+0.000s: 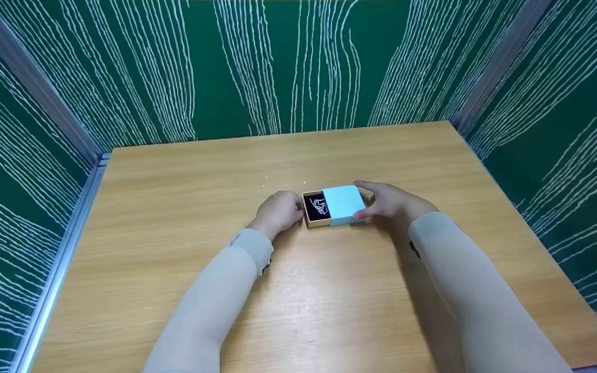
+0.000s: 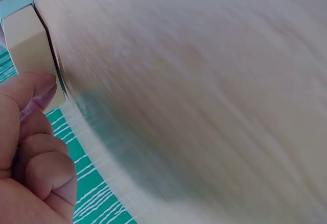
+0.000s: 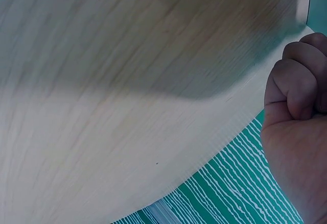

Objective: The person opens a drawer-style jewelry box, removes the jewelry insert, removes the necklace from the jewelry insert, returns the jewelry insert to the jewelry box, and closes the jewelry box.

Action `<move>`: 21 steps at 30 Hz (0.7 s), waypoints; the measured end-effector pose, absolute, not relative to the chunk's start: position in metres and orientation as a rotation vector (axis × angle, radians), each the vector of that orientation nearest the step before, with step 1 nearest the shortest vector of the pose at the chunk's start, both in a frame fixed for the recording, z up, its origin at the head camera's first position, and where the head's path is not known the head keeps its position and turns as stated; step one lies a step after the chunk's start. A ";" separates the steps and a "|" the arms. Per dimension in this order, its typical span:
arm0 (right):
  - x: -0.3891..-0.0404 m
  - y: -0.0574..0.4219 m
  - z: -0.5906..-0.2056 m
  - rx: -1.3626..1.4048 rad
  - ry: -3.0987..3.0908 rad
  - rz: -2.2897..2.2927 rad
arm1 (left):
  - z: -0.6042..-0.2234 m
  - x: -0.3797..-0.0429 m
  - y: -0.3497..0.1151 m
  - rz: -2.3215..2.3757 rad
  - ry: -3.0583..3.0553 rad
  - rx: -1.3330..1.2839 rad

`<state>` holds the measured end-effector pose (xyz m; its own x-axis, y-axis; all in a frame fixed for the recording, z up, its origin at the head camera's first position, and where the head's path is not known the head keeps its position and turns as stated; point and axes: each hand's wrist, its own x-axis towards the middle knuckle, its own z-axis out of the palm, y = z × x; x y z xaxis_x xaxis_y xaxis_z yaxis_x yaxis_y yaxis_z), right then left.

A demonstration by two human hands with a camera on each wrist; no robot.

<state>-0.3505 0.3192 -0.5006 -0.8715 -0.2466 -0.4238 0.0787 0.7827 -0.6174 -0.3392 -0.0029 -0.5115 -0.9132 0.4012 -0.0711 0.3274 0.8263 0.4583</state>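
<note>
A small drawer-style jewelry box lies on the table, its light-blue sleeve (image 1: 344,202) covering the right part of a tan tray (image 1: 319,223). Inside the exposed left part, a silvery piece of jewelry (image 1: 319,206) rests on a black lining. My right hand (image 1: 393,201) grips the sleeve's right end, thumb on the near side and fingers on the far side. At the tray's left end is my left hand (image 1: 279,212), thumb and forefinger close together on the end wall. Its other fingers are curled in, as the left wrist view shows.
The box stands on a wood-grain table (image 1: 195,186). A few tiny pale specks (image 1: 265,181) lie beyond the left hand. Green panels (image 1: 319,67) with white wavy lines enclose the back and sides, joined by grey metal posts (image 1: 500,62).
</note>
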 end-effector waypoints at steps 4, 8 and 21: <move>-0.350 0.319 -0.501 -0.130 2.482 -0.896 | -0.511 -0.338 -0.004 0.659 2.842 0.570; -0.350 0.318 -0.501 -0.131 2.490 -0.886 | -0.510 -0.338 -0.006 0.657 2.833 0.560; -0.351 0.320 -0.502 -0.159 2.517 -0.832 | -0.510 -0.339 -0.011 0.667 2.831 0.552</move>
